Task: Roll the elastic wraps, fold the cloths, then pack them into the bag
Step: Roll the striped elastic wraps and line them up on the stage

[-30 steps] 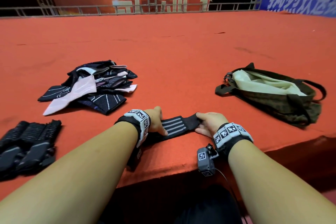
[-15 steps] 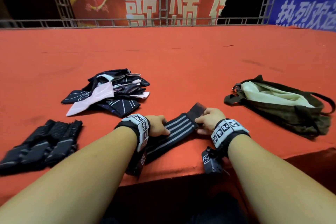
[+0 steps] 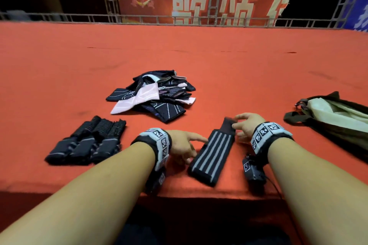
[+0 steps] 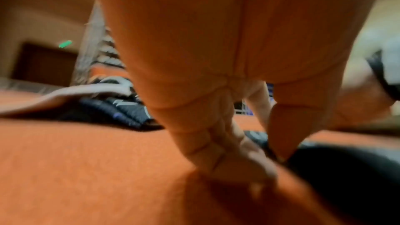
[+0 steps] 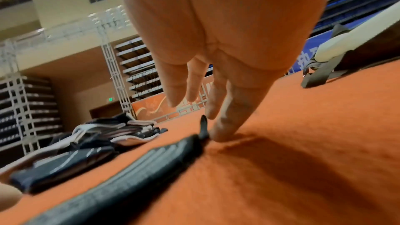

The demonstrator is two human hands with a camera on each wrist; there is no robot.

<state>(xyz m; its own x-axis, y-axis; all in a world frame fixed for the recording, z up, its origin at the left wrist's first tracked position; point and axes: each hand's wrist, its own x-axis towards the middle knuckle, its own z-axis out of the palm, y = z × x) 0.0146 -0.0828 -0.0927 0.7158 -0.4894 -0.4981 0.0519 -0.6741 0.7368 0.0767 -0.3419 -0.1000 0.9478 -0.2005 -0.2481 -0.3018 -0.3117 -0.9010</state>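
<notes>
Since a second ago the striped wrap (image 3: 211,154) has swung from lying crosswise to lying lengthwise away from the person, flat on the red carpet (image 3: 229,77) near its front edge. Rolled wraps (image 3: 87,142) sit far left, the heap of cloths (image 3: 153,95) behind. Just left of the wrap, the left hand (image 3: 182,144) grasps nothing, its fingers loosely spread, one fingertip at the wrap's edge. At its far end the right hand (image 3: 246,126) is released, fingers straight. Well to the right lies the bag (image 3: 330,117), open.

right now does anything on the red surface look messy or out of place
Only the heap of cloths: dark and pink pieces tangled and unfolded. The striped wrap lies flat, slightly slanted, between both hands. The bag gapes open.
</notes>
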